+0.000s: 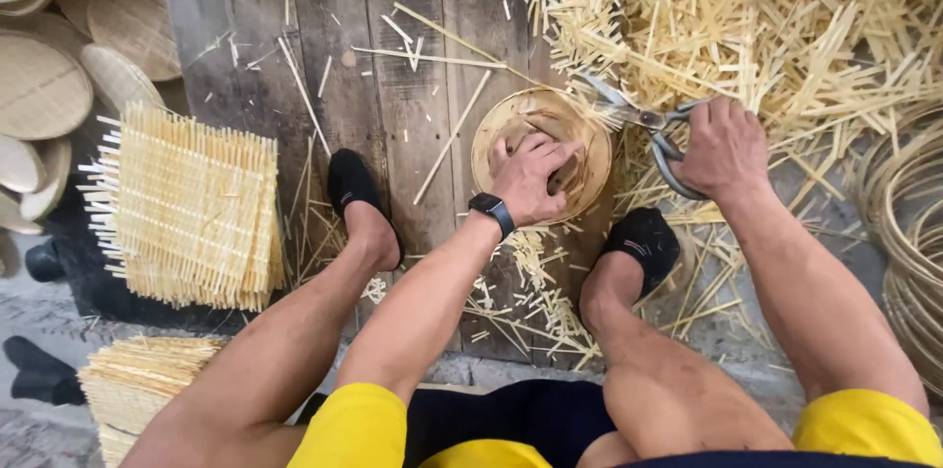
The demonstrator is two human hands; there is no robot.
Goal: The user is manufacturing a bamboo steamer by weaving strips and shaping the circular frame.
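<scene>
Pressing the round basket [541, 154] flat on the floor planks [413, 26] between the feet, the left hand [530, 178] lies spread inside it while the right hand [722, 149], clamped on shears [643, 124], trims rim splints; next, probably rotate.

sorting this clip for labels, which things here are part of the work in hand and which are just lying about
In hand: left hand pressing the round woven basket; right hand working the shears.

Lying about: stack of square woven mats, finished baskets, bamboo offcuts, coiled hoops.
</scene>
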